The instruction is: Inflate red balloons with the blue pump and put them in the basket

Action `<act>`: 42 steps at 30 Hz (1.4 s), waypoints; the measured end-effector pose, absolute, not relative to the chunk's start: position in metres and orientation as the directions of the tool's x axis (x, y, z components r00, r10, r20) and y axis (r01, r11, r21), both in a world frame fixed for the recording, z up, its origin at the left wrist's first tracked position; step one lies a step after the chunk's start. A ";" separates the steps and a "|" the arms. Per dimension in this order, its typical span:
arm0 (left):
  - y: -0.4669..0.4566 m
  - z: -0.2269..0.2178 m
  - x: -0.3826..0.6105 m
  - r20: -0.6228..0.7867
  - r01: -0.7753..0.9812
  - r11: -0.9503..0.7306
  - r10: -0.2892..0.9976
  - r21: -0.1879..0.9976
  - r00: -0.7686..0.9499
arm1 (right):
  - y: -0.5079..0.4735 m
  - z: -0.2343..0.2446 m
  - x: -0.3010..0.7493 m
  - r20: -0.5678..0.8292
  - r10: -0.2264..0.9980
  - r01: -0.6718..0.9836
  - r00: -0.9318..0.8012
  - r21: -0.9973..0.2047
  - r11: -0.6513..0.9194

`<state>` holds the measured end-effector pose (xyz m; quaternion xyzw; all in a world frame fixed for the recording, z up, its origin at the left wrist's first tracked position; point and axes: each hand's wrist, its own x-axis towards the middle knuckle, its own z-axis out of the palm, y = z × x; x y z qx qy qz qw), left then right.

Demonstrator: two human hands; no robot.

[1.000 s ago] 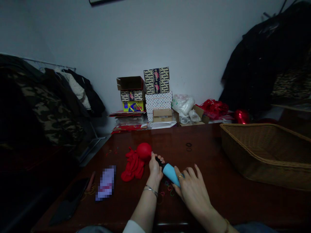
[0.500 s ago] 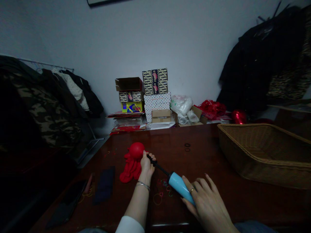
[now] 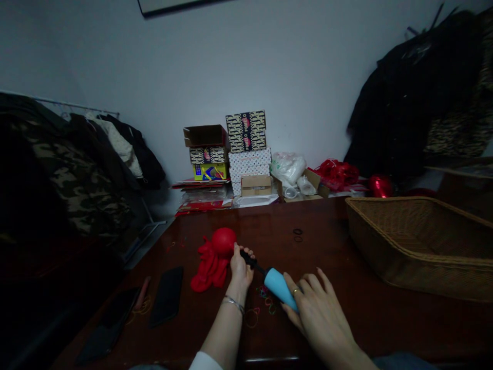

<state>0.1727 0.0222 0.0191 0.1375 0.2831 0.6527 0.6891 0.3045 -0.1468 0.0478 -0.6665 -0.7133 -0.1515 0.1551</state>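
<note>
A small red balloon (image 3: 224, 240), partly inflated, sits at the nozzle of a hand pump. My left hand (image 3: 240, 266) is closed around the balloon's neck and the pump's black front end. The pump's light blue handle (image 3: 280, 287) lies in my right hand (image 3: 316, 313), whose fingers curl over its rear end. Beside my left hand lies a heap of limp red balloons (image 3: 208, 264) on the dark wooden table (image 3: 370, 313).
A large wicker basket (image 3: 423, 246) stands at the right. Two dark phones (image 3: 167, 295) and a pen lie at the left, coloured rubber bands (image 3: 262, 303) under my hands. Stacked boxes (image 3: 246, 149), bags and red foil line the far edge by the wall. Clothes hang on both sides.
The blue pump handle was pulled out half a second ago and has now slid back in toward the balloon. The balloon has grown slightly.
</note>
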 end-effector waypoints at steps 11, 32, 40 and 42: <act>0.012 0.027 0.172 -0.195 -0.841 0.147 0.980 0.521 0.051 | -0.127 0.040 0.291 0.421 0.907 0.994 -0.011 -0.094 0.055; 0.031 0.032 0.167 -0.221 -0.864 0.128 0.975 0.487 0.020 | -0.147 0.037 0.303 0.487 0.870 0.993 -0.082 -0.030 0.110; 0.039 0.037 0.154 -0.217 -0.869 0.100 0.976 0.485 -0.009 | -0.162 0.030 0.318 0.532 0.843 0.992 -0.073 -0.046 0.115; 0.038 0.037 0.156 -0.198 -0.874 0.091 0.980 0.478 -0.006 | -0.161 0.032 0.318 0.518 0.853 0.994 -0.065 -0.038 0.098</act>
